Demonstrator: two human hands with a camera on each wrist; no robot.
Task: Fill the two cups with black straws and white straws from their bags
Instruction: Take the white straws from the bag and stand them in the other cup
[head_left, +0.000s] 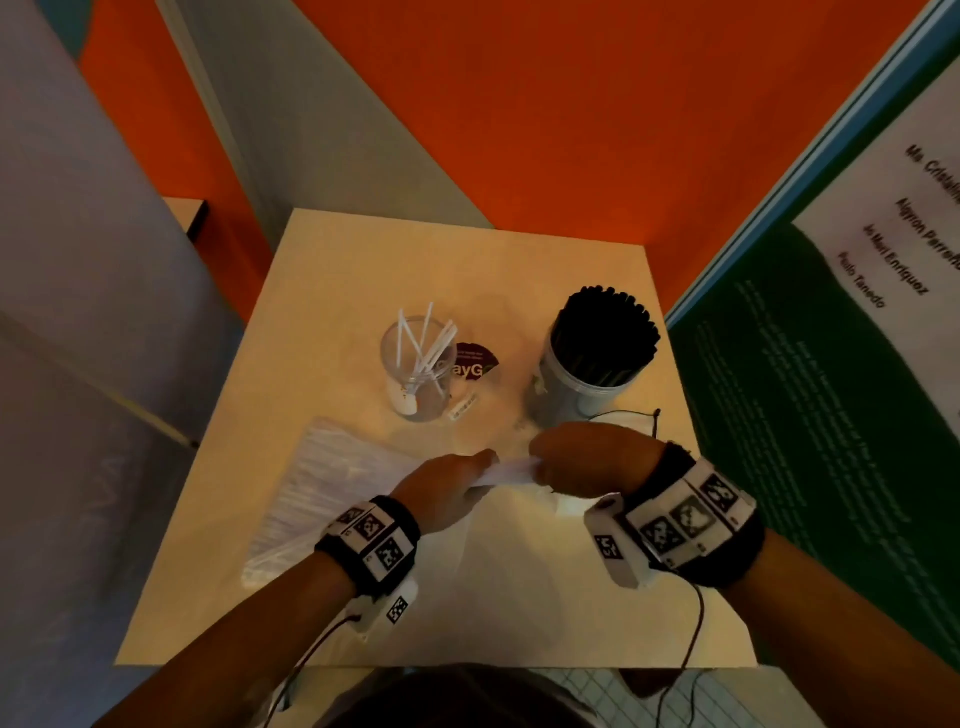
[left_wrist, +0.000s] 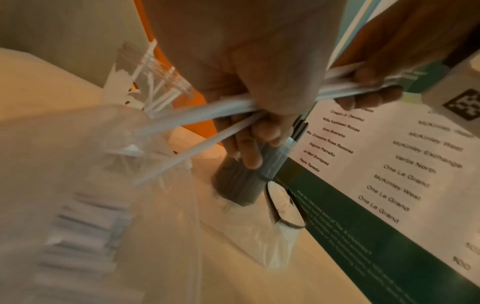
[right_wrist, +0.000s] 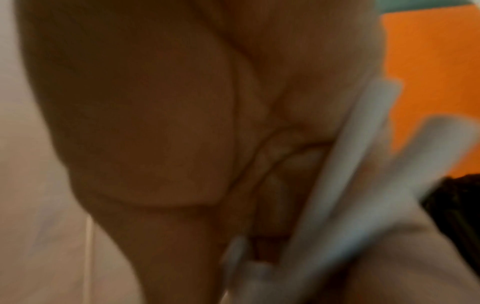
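Note:
A clear cup holding several white straws stands at the table's middle back. To its right a second cup is packed with black straws. Both hands meet in front of the cups over a bunch of white straws. My left hand grips one end of the white straws, and my right hand curls round the other end. The bag of white straws lies open at the left, under my left wrist. In the right wrist view only a blurred palm and white straws show.
A crumpled clear plastic bag lies on the table by the black-straw cup. A dark leaf-shaped sticker sits behind the clear cup. A green and white poster board stands close on the right; an orange wall is behind the table.

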